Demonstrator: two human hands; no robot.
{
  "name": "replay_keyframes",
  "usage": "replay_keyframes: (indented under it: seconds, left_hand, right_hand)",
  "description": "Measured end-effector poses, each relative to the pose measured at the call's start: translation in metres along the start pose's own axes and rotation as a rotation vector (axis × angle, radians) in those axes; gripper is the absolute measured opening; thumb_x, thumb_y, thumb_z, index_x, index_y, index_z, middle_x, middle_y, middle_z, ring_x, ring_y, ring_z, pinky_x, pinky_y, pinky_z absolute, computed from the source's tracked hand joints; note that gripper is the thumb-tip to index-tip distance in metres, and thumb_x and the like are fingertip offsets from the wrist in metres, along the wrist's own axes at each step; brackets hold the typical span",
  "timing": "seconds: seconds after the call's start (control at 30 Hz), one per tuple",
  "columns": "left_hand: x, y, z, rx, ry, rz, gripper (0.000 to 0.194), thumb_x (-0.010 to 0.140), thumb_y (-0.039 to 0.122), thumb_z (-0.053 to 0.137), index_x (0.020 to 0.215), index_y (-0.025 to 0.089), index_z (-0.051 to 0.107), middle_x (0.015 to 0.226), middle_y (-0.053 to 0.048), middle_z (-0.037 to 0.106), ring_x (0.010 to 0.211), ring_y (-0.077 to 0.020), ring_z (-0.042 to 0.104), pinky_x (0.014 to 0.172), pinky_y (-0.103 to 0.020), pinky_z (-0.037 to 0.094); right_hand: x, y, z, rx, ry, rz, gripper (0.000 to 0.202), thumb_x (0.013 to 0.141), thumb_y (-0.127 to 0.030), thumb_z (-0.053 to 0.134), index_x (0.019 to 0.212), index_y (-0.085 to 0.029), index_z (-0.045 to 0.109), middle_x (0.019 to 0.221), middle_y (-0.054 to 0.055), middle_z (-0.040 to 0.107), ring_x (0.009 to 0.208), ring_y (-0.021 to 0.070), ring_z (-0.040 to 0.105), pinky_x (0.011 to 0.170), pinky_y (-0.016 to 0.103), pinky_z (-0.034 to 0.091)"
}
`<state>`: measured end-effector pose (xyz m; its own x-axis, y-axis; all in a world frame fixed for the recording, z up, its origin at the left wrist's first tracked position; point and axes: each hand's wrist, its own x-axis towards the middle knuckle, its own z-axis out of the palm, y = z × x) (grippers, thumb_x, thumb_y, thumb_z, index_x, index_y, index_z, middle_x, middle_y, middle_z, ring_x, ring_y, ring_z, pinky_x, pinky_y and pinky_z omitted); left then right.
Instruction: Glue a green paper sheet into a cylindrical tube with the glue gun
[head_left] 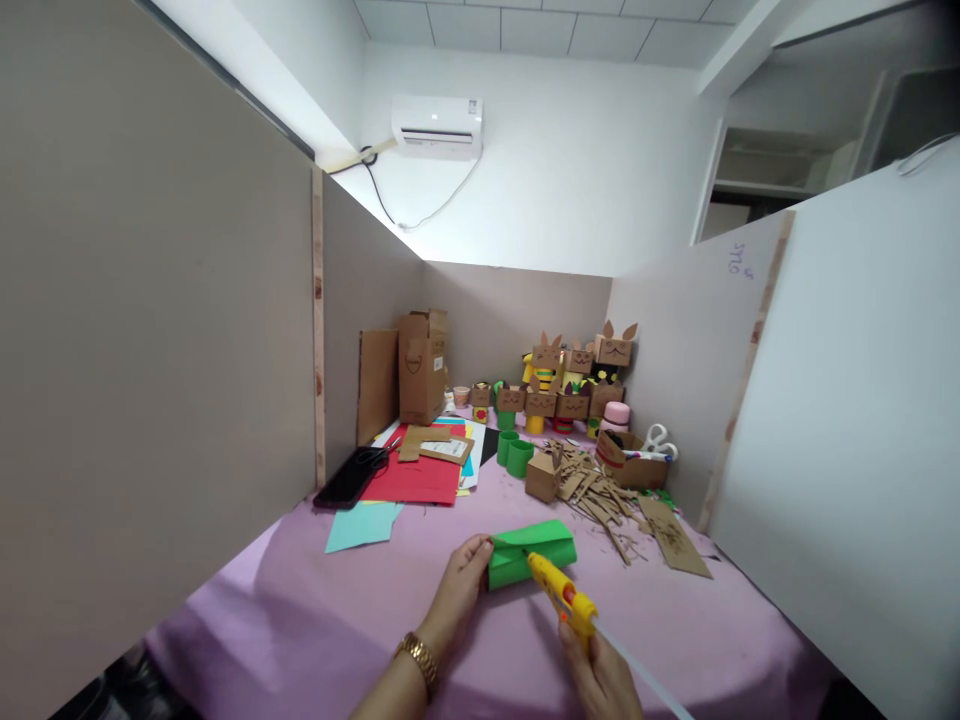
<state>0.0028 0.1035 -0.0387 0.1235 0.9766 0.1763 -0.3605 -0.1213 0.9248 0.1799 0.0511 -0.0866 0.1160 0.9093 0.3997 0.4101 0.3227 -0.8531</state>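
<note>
My left hand [466, 572] grips the left end of a green paper roll [544, 545], its fingers closed on the edge. A loose flap runs along the top of the roll. In my right hand [596, 675] is a yellow hot glue gun [564, 592], held by its handle. Its nozzle tip is at the flap's edge; whether it touches the paper I cannot tell. A long whitish glue stick [649, 680] sticks out of the gun's back end.
Behind the roll lie green paper rings [519, 458], a small cardboard box [543, 477] and cardboard strips [589, 485]. Left are red paper [420, 485], a phone [349, 480] and scissors [386, 450]. Cardboard animal figures [574, 400] stand at the back. Partitions [225, 300] enclose the table.
</note>
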Motion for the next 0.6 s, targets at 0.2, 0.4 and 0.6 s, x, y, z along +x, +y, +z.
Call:
replay_keyframes:
  seconds: [0.2,0.4,0.6]
  left_hand:
    - [-0.0008,0.0005,-0.0005,0.005,-0.007,0.003,0.028,0.077,0.045,0.062,0.077,0.017,0.062,0.072,0.0,0.063,0.072,-0.0169,0.056,0.072,-0.028,0.042]
    - [-0.0003,0.0002,-0.0001,0.012,-0.011,-0.001,0.028,0.077,0.046,0.062,0.077,0.018,0.063,0.073,0.0,0.063,0.073,-0.0173,0.056,0.074,-0.029,0.043]
    - [0.0008,-0.0009,-0.0014,0.009,-0.004,-0.003,0.029,0.076,0.046,0.062,0.077,0.018,0.062,0.072,0.0,0.063,0.072,-0.0168,0.055,0.073,-0.029,0.043]
  right_hand:
    - [0.0028,0.0093,-0.0056,-0.044,0.014,0.025,0.076,0.083,-0.067,0.034,0.111,-0.003,0.061,0.109,0.023,0.07,0.107,0.0345,0.063,0.092,0.036,0.048]
    - [0.0012,0.0067,-0.001,0.01,-0.001,-0.051,0.073,0.083,-0.066,0.036,0.113,-0.004,0.062,0.112,0.019,0.069,0.112,0.0301,0.061,0.095,0.028,0.046]
    - [0.0019,0.0122,-0.0016,-0.025,0.025,-0.015,0.074,0.083,-0.067,0.034,0.115,-0.006,0.061,0.114,0.019,0.069,0.112,0.0307,0.061,0.098,0.033,0.045]
